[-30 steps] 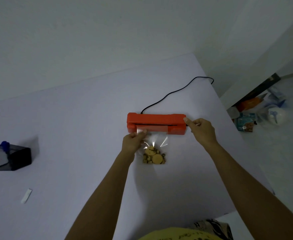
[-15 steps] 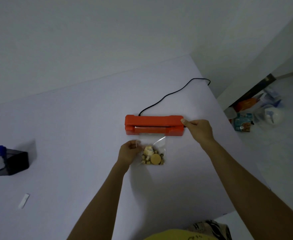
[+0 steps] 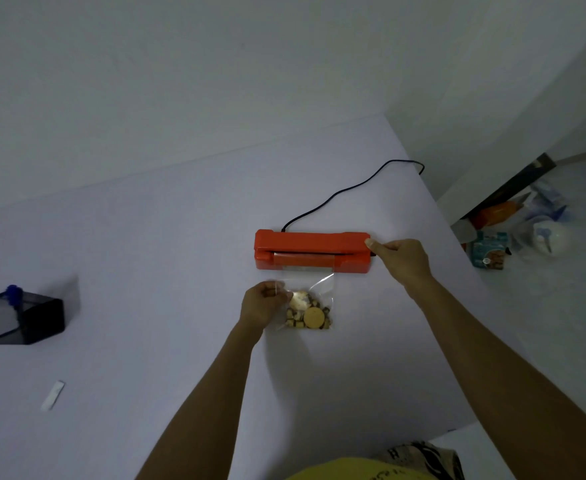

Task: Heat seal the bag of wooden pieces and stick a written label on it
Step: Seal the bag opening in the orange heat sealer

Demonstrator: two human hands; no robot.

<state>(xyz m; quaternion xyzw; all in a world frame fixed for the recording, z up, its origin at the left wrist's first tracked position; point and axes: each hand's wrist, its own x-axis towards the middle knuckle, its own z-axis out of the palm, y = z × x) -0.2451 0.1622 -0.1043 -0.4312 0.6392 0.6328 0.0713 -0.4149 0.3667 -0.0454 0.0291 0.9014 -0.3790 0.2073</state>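
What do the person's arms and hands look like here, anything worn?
Both are bare: the left hand and right hand wear no gloves, rings or watch that I can see, and no sleeves cover the forearms. Fingers are uncovered. A yellow garment shows at the bottom edge.

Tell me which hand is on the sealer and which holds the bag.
The right hand grips the right end of the orange sealer. The left hand pinches the left edge of the clear bag of wooden pieces.

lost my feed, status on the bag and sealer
Left hand pinching bag edge. Right hand gripping sealer end. Bag mouth at sealer slot. Nothing obstructing.
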